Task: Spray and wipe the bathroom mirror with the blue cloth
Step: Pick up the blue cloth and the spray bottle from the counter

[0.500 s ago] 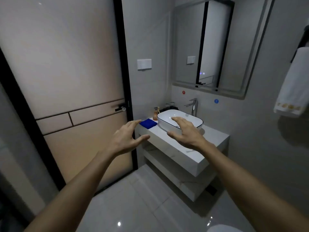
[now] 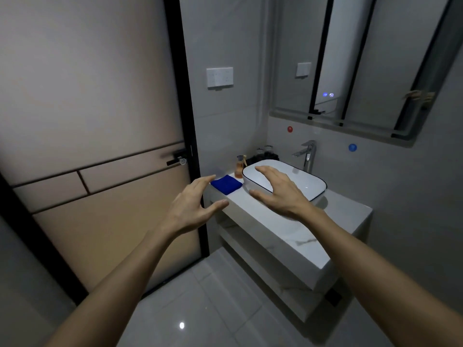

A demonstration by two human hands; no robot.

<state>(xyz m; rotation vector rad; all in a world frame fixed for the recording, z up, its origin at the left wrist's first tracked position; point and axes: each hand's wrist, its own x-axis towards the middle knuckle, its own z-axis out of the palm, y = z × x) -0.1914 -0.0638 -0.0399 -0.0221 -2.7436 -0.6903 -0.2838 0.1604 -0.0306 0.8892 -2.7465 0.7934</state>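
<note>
A folded blue cloth (image 2: 226,184) lies on the left end of the white vanity counter (image 2: 288,229), beside the basin. Behind it stands a small orange bottle (image 2: 239,167); I cannot tell whether it is a sprayer. The mirror (image 2: 363,61) hangs on the wall above the counter. My left hand (image 2: 193,206) hovers open just short of the cloth, fingertips near its left corner. My right hand (image 2: 278,191) is spread open in front of the white basin (image 2: 285,180), holding nothing.
A chrome tap (image 2: 307,154) rises behind the basin, with dark cups (image 2: 266,152) in the corner. A frosted door (image 2: 87,146) with a black handle (image 2: 176,159) fills the left. A lower shelf runs under the counter. Glossy tiles cover the floor.
The view has drawn closer to the vanity and shifted left; the towel at right is out of frame. Both hands keep their open pose, slightly nearer the cloth and basin.
</note>
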